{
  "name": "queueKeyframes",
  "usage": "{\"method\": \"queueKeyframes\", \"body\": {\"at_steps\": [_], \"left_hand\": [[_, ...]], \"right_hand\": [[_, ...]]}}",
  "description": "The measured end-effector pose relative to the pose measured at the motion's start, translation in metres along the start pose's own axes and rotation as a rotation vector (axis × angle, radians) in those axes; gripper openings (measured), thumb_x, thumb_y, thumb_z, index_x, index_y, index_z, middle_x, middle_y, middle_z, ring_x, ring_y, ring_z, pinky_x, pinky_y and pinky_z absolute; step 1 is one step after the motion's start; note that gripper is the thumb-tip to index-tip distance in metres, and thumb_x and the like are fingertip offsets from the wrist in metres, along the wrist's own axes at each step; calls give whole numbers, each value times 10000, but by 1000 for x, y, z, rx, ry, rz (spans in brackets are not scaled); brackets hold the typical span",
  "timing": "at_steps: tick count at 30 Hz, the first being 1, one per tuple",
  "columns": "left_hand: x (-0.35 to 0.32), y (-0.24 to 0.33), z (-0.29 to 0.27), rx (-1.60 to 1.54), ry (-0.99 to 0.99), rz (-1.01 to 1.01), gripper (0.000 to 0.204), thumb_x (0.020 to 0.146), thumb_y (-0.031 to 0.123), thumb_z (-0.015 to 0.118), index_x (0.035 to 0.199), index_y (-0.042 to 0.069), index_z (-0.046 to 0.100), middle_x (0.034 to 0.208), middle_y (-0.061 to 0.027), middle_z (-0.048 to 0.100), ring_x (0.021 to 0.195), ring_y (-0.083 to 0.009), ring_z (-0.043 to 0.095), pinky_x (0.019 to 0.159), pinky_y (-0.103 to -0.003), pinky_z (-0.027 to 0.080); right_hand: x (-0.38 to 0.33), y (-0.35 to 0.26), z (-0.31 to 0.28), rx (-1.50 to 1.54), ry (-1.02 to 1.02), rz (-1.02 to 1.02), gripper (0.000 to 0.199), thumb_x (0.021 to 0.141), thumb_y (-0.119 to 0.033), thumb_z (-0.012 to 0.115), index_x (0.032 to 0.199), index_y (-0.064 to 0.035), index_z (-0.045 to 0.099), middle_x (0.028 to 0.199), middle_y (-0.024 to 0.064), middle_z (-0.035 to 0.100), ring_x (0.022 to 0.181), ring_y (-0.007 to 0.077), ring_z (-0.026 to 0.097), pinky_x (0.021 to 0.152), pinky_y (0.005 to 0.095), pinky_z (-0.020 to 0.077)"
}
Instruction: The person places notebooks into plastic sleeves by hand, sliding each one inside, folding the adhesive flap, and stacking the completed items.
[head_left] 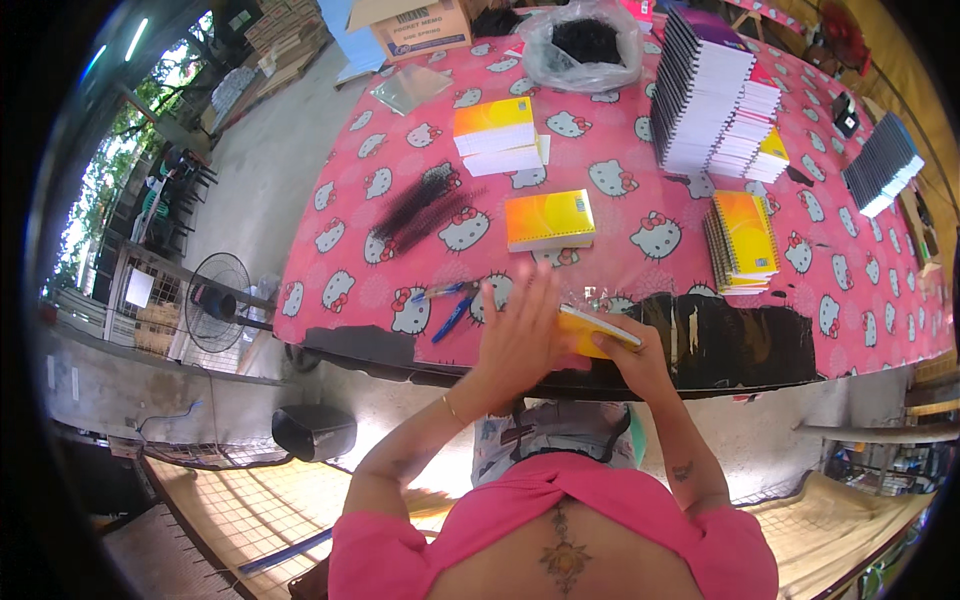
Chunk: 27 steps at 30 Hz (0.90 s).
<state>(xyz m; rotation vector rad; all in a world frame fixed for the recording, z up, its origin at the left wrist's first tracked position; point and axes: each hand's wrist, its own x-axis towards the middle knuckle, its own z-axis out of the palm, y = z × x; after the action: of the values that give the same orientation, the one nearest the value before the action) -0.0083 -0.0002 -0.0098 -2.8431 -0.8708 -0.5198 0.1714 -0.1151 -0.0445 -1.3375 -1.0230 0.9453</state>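
Close to the table's front edge, my right hand (pixel 640 352) grips a small yellow notebook (pixel 582 340) by its right side, thumb on top. Its white page edges face up and away. My left hand (pixel 525 325) lies along the notebook's left end, fingers stretched out and slightly smeared by motion. Blue-handled pliers (pixel 455 318) rest left of that hand. Beyond the hands sits a stack of yellow-orange pads (pixel 550 218). Further left lies a loose bundle of black spiral binding wires (pixel 415 212).
Another pad stack (pixel 495 125) stands farther back. Spiral-bound yellow notebooks (pixel 742 240) are piled at right, below tall stacks of bound notebooks (pixel 700 95). A clear bag of black coils (pixel 582 45) and a cardboard box (pixel 420 25) are at the back. A fan (pixel 215 302) stands left of the table.
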Motion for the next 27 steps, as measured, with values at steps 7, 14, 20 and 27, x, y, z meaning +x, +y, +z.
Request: {"method": "queueKeyframes", "body": {"at_steps": [7, 14, 20, 27], "left_hand": [[-3, 2, 13, -30, -7, 44, 858, 927, 605, 483, 1480, -40, 357, 1555, -246, 332, 1468, -391, 277, 1110, -712, 101], [-8, 11, 13, -120, 31, -19, 860, 941, 607, 477, 1475, -55, 354, 1559, -243, 330, 1469, -404, 273, 1130, -683, 92], [-63, 31, 45, -204, 47, 87, 729, 949, 519, 526, 1432, -19, 429, 1548, -214, 358, 1448, -385, 315, 1135, -682, 111], [8, -30, 9, -287, -36, 329, 467, 941, 392, 598, 1278, 70, 572, 1501, -126, 429, 1449, -353, 313, 1131, -696, 140]], "right_hand": [[5, -8, 3, -13, -63, 11, 271, 933, -84, 676, 1184, 18, 682, 1018, 50, 710, 930, 85, 607, 850, 260, 495], [5, 3, 2, -14, -55, -34, 280, 927, -62, 667, 1195, 17, 680, 1014, 62, 719, 906, 89, 616, 829, 250, 503], [10, 0, 3, -12, -47, -57, 305, 919, -3, 642, 1222, 3, 672, 954, 64, 708, 858, 67, 582, 776, 243, 501], [9, -7, 3, -30, -99, 7, 291, 913, -11, 656, 1201, 33, 671, 1050, 76, 724, 928, 92, 619, 842, 250, 512]]}}
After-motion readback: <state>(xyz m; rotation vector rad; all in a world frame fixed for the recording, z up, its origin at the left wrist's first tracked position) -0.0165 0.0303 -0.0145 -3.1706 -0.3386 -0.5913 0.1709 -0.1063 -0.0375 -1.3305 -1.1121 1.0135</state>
